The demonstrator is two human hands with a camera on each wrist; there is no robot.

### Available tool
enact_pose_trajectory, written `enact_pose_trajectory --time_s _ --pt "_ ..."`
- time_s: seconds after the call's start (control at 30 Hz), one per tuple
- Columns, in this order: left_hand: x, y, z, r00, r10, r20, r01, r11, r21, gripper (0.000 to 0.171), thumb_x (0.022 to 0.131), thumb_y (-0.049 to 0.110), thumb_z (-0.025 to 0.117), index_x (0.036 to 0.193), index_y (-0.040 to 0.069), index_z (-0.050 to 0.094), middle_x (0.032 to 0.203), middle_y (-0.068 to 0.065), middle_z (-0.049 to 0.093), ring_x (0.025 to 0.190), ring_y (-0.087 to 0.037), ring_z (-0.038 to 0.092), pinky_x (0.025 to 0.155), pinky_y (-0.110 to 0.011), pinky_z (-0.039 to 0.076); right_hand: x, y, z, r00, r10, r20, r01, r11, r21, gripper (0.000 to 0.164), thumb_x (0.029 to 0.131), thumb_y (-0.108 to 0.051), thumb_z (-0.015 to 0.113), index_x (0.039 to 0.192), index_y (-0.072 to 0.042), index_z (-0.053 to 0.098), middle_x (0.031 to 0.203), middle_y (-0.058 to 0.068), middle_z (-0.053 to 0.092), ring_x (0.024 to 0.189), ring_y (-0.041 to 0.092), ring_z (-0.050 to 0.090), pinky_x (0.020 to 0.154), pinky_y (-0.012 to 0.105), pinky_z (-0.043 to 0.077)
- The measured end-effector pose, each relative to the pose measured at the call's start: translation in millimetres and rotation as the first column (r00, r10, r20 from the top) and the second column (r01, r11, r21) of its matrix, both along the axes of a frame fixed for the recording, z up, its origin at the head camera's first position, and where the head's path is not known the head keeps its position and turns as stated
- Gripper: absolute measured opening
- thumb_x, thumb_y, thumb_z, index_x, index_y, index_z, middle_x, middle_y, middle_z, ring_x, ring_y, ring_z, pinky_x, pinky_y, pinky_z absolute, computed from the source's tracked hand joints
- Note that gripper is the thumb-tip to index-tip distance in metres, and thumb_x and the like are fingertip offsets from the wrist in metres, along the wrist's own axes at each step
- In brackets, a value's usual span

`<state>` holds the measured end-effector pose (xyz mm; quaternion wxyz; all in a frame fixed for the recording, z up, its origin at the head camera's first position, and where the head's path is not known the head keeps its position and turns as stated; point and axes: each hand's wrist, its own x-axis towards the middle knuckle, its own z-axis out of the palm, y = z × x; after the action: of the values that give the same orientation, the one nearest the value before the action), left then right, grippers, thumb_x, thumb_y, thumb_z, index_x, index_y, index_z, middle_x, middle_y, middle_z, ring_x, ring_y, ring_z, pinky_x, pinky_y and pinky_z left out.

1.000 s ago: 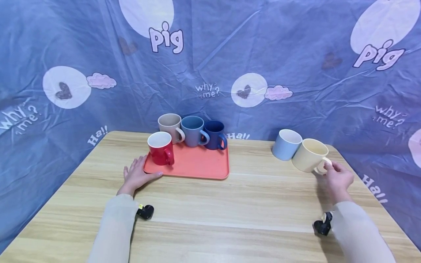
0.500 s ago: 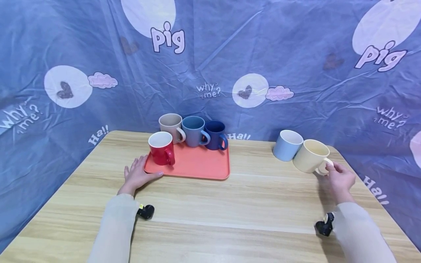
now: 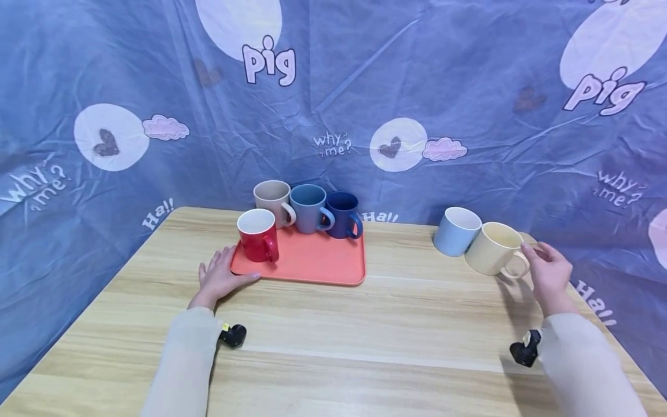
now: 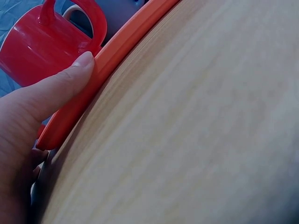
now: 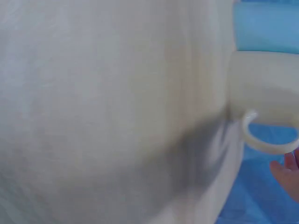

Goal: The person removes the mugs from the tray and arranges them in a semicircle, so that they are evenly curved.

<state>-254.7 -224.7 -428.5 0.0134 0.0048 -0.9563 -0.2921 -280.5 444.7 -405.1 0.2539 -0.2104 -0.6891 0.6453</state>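
Note:
In the head view my left hand (image 3: pixel 219 280) lies at the front left corner of an orange-red tray (image 3: pixel 318 260), fingers spread along its left side and thumb along the front rim. The left wrist view shows the thumb on the rim, close to a red mug (image 4: pixel 42 46); the other fingers are mostly hidden. At the right, my right hand (image 3: pixel 549 275) is relaxed beside a cream mug (image 3: pixel 490 255), holding nothing, with fingertips near its rim and handle. In the right wrist view those fingertips sit just off the handle (image 5: pixel 267 145). A light blue mug (image 3: pixel 455 234) stands against the cream one.
Along the back of the tray stand a greyish-beige mug (image 3: pixel 269 202), a teal-blue mug (image 3: pixel 307 214) and a navy mug (image 3: pixel 340 220). Everything rests on a wood-grain table (image 3: pixel 396 330). Blue printed fabric (image 3: pixel 333 92) hangs close behind the table's back edge.
My right hand has let go of the cream mug's handle and moved slightly right and up. The mugs stay where they were on the table. The left hand keeps its place on the tray.

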Motion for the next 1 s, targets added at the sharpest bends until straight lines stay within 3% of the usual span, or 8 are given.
enact_pose_trajectory --time_s 0.07,0.23,0.3,0.37,0.5,0.6,0.83,1.0 --pt "-0.4 0 0.0 1.000 -0.001 0.000 0.001 1.000 0.002 0.108 0.059 0.066 0.060 0.138 0.005 0.017 0.137 -0.025 0.016 0.124 -0.041 0.004 0.089 -0.061 -0.010 -8.2 5 1.0 0.998 -0.013 -0.062 0.011 1.000 -0.022 0.061 0.065 -0.027 0.075 0.120 -0.014 0.053 0.088 -0.013 0.059 0.084 -0.002 0.053 0.071 0.005 0.038" --pt "0.3 0 0.2 1.000 0.000 0.009 0.000 1.000 0.000 0.108 0.060 0.066 0.059 0.138 0.006 0.016 0.137 -0.025 0.015 0.124 -0.041 0.003 0.089 -0.061 -0.010 12.2 -59 64.9 0.995 -0.075 -0.060 0.072 0.996 -0.060 0.052 0.071 -0.016 0.071 0.119 -0.009 0.053 0.089 -0.009 0.058 0.091 0.003 0.051 0.080 0.010 0.036" --pt "1.0 0 0.7 1.000 0.001 0.011 -0.001 1.000 0.000 0.108 0.060 0.066 0.059 0.138 0.006 0.016 0.137 -0.025 0.015 0.124 -0.041 0.003 0.089 -0.060 -0.010 19.0 -85 86.0 0.991 -0.085 -0.101 0.077 0.994 -0.077 0.047 0.073 -0.011 0.069 0.117 -0.006 0.054 0.083 -0.009 0.056 0.089 0.005 0.050 0.080 0.010 0.036" --pt "1.5 0 1.3 1.000 0.001 0.012 -0.001 1.000 0.002 0.107 0.060 0.066 0.059 0.138 0.006 0.016 0.137 -0.025 0.015 0.124 -0.041 0.003 0.089 -0.060 -0.010 18.7 -101 94.9 0.979 -0.067 -0.193 0.054 0.996 -0.071 0.037 0.072 -0.007 0.069 0.108 -0.008 0.060 0.081 -0.009 0.056 0.086 0.006 0.051 0.077 0.010 0.037" --pt "1.2 1 1.6 1.000 0.000 0.015 0.000 1.000 0.002 0.108 0.060 0.066 0.059 0.138 0.006 0.016 0.137 -0.025 0.015 0.124 -0.041 0.003 0.089 -0.060 -0.010 13.2 -131 107.0 0.934 0.013 -0.356 -0.020 1.000 -0.016 0.023 0.072 0.001 0.067 0.092 -0.010 0.065 0.081 -0.004 0.059 0.080 0.008 0.053 0.076 0.013 0.040" --pt "0.7 0 0.7 1.000 0.002 0.014 -0.002 1.000 0.000 0.108 0.059 0.067 0.059 0.138 0.006 0.016 0.137 -0.025 0.015 0.124 -0.041 0.003 0.089 -0.060 -0.011 10.4 -160 113.7 0.910 0.111 -0.400 -0.097 0.994 0.055 0.023 0.072 0.002 0.066 0.092 -0.007 0.064 0.083 -0.002 0.060 0.079 0.008 0.055 0.078 0.016 0.041" --pt "-0.1 0 -0.8 1.000 0.001 0.001 -0.002 1.000 0.004 0.109 0.059 0.067 0.059 0.138 0.005 0.017 0.137 -0.024 0.015 0.124 -0.041 0.003 0.089 -0.060 -0.011 0.6 -231 110.8 0.888 0.302 -0.345 -0.242 0.948 0.208 0.029 0.077 0.000 0.063 0.104 0.008 0.057 0.083 -0.007 0.060 0.080 0.005 0.055 0.078 0.020 0.042" --pt "0.8 1 -1.0 1.000 0.004 0.002 -0.004 1.000 0.005 0.108 0.059 0.067 0.060 0.137 0.005 0.017 0.137 -0.024 0.015 0.124 -0.041 0.003 0.089 -0.060 -0.011 -4.9 -284 95.6 0.852 0.426 -0.304 -0.362 0.899 0.246 0.030 0.076 -0.001 0.063 0.103 0.009 0.056 0.094 0.014 0.061 0.079 0.006 0.055 0.075 0.020 0.044"
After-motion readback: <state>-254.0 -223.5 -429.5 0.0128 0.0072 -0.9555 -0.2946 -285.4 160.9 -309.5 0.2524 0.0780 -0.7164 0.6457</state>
